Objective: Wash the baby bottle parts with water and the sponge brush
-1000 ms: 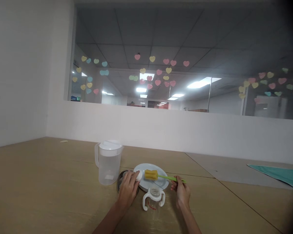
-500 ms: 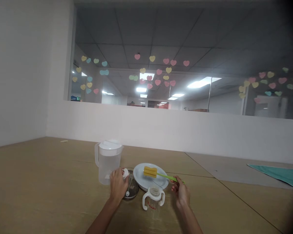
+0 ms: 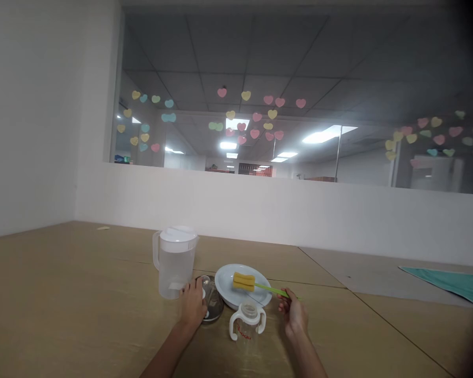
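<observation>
White bowl [image 3: 225, 277] as landmark. Right hand [image 3: 294, 313], right of bowl, grasps green handle of sponge brush [image 3: 243, 282]; sponge over bowl, outside bottle. Two-handled bottle [image 3: 247, 321] upright just in front of bowl, mouth uncovered, top parts off. Left hand [image 3: 193, 304] at metal dish [image 3: 216, 305] left of bowl, fingers touching white part [image 3: 204, 294]; cannot tell whether gripped or released. Parts not yet back on bottle.
</observation>
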A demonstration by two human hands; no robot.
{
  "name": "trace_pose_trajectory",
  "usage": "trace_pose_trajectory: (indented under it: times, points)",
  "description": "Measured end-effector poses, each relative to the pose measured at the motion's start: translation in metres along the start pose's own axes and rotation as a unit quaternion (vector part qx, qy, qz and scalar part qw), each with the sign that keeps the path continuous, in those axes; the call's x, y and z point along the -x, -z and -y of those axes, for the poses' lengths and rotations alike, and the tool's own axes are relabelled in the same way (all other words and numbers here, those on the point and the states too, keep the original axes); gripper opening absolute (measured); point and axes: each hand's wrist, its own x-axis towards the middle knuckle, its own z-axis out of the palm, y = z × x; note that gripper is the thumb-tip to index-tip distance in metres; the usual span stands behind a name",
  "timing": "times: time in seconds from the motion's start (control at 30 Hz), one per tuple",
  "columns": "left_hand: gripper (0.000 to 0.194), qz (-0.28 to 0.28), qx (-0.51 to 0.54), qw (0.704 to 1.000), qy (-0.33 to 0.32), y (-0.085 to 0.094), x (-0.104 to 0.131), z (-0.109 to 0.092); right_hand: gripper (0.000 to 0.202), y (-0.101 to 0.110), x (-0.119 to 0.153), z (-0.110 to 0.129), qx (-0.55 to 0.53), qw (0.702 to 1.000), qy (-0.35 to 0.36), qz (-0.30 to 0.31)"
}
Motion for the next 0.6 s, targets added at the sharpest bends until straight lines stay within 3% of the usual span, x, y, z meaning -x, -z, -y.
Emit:
trace_pose_trajectory:
  times: [0.1,0.27,0.43,0.53,0.6]
  points:
    - [0.046,0.015,0.007,1.0,0.004,-0.001,-0.001,0.0,0.026,0.002,-0.002,-0.001,-0.003,1.0,-0.007,-0.001]
    - [0.025,0.014,0.052,0.999,-0.002,0.001,-0.002,-0.001,0.022,0.005,-0.005,-0.002,-0.012,1.0,-0.017,0.001]
    - [0.031,0.013,0.09,0.996,-0.021,0.001,-0.004,0.002,0.02,0.008,-0.009,-0.003,-0.029,0.999,-0.024,0.014]
    - [0.03,-0.015,0.127,0.991,-0.033,0.006,-0.003,0.001,0.019,0.01,-0.011,-0.002,-0.043,0.999,-0.02,0.028]
    - [0.024,-0.051,0.189,0.977,-0.079,0.012,0.003,-0.005,0.019,0.011,-0.012,-0.002,-0.051,0.998,-0.016,0.039]
